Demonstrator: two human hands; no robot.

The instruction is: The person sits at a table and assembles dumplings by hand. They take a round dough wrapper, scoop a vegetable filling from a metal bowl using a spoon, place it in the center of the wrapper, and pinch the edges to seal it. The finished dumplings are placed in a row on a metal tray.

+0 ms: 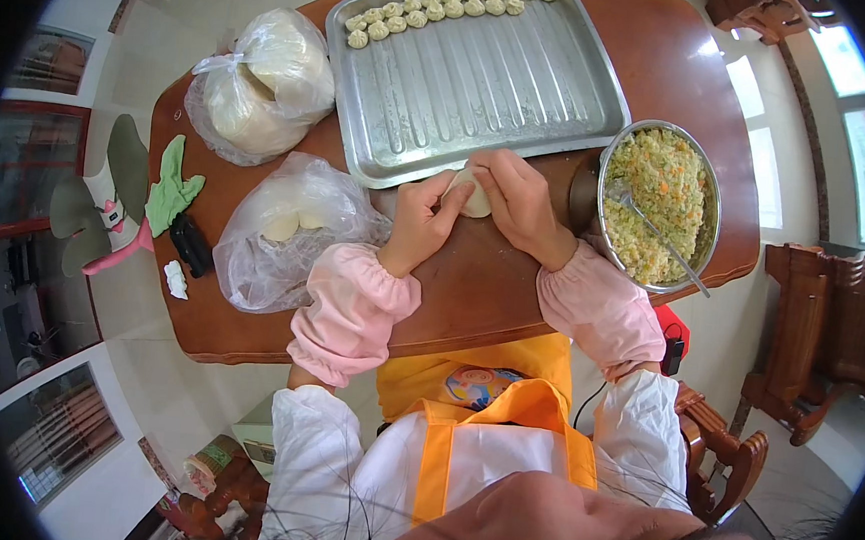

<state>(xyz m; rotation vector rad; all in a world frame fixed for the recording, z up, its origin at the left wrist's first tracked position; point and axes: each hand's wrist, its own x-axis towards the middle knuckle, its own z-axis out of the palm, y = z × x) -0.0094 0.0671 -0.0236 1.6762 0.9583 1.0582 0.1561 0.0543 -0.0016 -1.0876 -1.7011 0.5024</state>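
Note:
Between both hands, just in front of the metal tray (484, 70), is a small pale dough wrapper (476, 201). My left hand (427, 217) pinches its left edge, the thumb lying across it. My right hand (516, 201) grips the other side with bent fingers. Whether anything lies inside the wrapper is hidden. Pleated dumplings (454, 8) sit in two rows along the tray's far side. To the right, a steel bowl (717, 207) holds a chopped vegetable filling (653, 180), with a metal spoon (660, 237) resting in it.
On the wooden table (476, 288), an opened plastic bag (268, 251) with dough wrappers lies left of my hands. Behind it is a tied bag of dough (265, 85). A green cloth (171, 184), a black object (190, 244) and a crumpled tissue (175, 280) lie at the left edge.

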